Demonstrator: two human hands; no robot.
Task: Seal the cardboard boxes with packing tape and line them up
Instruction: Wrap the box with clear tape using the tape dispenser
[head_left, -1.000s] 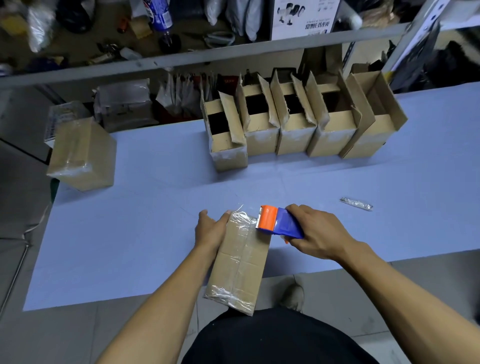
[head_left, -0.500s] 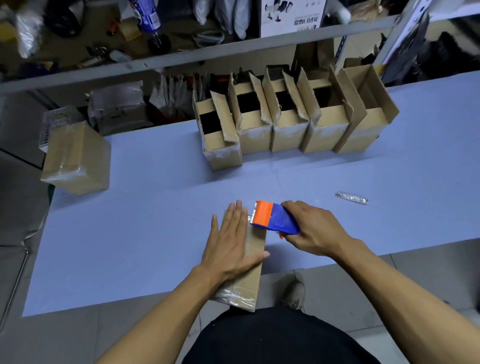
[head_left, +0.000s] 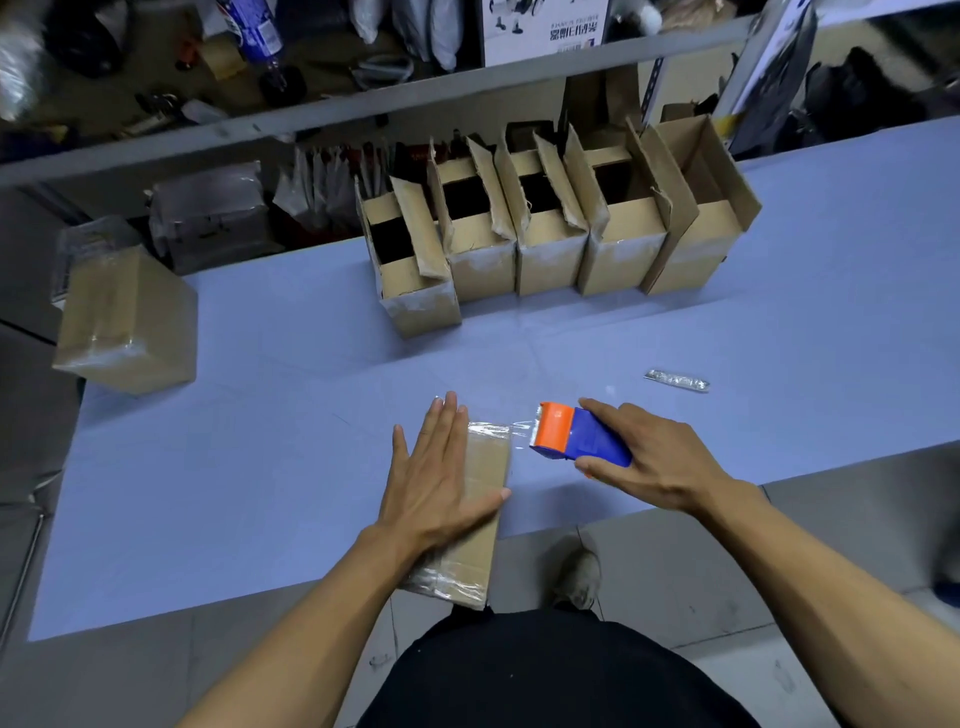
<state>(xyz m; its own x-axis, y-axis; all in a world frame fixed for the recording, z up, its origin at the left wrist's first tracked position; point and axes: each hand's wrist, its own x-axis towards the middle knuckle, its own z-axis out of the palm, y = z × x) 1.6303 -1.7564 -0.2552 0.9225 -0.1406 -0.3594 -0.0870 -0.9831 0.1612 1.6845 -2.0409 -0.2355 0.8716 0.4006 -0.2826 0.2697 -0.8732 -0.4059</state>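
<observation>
A long closed cardboard box (head_left: 480, 525) lies on the blue table (head_left: 260, 467), its near end over the front edge. My left hand (head_left: 439, 478) presses flat on its top, fingers straight. My right hand (head_left: 654, 454) grips the blue and orange tape dispenser (head_left: 576, 434) just right of the box's far end. A short strip of clear tape (head_left: 519, 428) runs from the dispenser to the box. Several open-topped boxes (head_left: 550, 228) stand in a row at the back.
A sealed box (head_left: 127, 319) sits on the table's left edge. A small silvery wrapper (head_left: 678, 380) lies to the right. Behind the row runs a grey shelf rail (head_left: 363, 104) with clutter and plastic-wrapped packs (head_left: 208, 218) behind it. My shoe (head_left: 579, 574) shows below the front edge.
My left hand went from gripping the box's far left corner to lying flat on top. The dispenser moved right, off the box's far end, drawing out tape.
</observation>
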